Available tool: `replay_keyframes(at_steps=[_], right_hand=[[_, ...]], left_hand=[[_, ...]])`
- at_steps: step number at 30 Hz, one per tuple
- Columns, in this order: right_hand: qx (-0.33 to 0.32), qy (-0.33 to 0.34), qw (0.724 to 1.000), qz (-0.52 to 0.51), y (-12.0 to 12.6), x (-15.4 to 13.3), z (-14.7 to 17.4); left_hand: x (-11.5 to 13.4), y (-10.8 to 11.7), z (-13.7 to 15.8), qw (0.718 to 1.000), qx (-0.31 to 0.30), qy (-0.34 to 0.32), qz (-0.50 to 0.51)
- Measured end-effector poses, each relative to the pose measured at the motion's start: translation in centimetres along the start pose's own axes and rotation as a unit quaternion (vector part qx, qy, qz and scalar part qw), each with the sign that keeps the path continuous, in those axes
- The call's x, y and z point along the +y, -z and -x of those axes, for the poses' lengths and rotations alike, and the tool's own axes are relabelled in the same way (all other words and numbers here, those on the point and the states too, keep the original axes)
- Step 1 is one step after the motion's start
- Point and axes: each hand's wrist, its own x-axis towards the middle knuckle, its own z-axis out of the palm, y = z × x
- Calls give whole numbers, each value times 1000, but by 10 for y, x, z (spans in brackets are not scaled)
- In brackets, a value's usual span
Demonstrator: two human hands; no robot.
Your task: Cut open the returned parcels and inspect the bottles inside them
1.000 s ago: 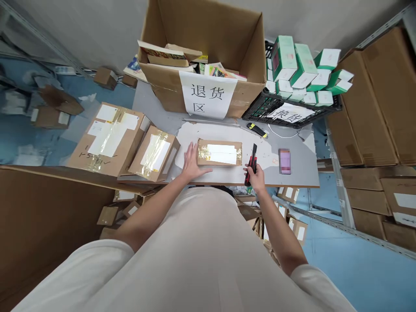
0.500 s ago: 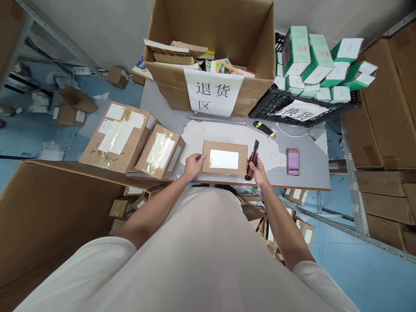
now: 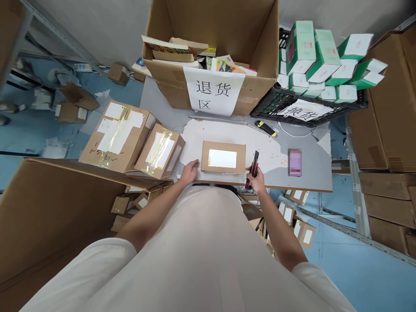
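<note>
A small cardboard box (image 3: 240, 158) with a white label (image 3: 222, 158) lies flat in front of me on the table. Just left of it, my left hand (image 3: 189, 172) is open and holds nothing, its fingers stretched towards the box with a small gap between. My right hand (image 3: 259, 181) grips a red and black utility knife (image 3: 254, 164) beside the box's right end. The knife's tip points away from me. Behind the box, to the right, rests a second utility knife, yellow and black (image 3: 265, 128).
Two taped cartons, a large one (image 3: 130, 147) and a smaller one (image 3: 173, 151), stand left. At the back are a big open carton (image 3: 175, 93) of books and a black crate (image 3: 276, 112) of green-white boxes. A blurred purple rectangular item (image 3: 295, 162) lies right on the table (image 3: 315, 173).
My left hand has come off the box's left end and moved slightly left and down. My right hand has drawn the knife a little towards me. The box has hardly moved.
</note>
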Motion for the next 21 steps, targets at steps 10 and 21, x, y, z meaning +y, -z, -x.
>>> replay_keyframes(at_steps=[10, 21], right_hand=[[25, -56, 997, -41, -28, 5, 1], [6, 48, 998, 41, 4, -53, -30]], left_hand=[[-7, -28, 5, 990, -32, -7, 136], [72, 6, 2, 996, 78, 15, -41]])
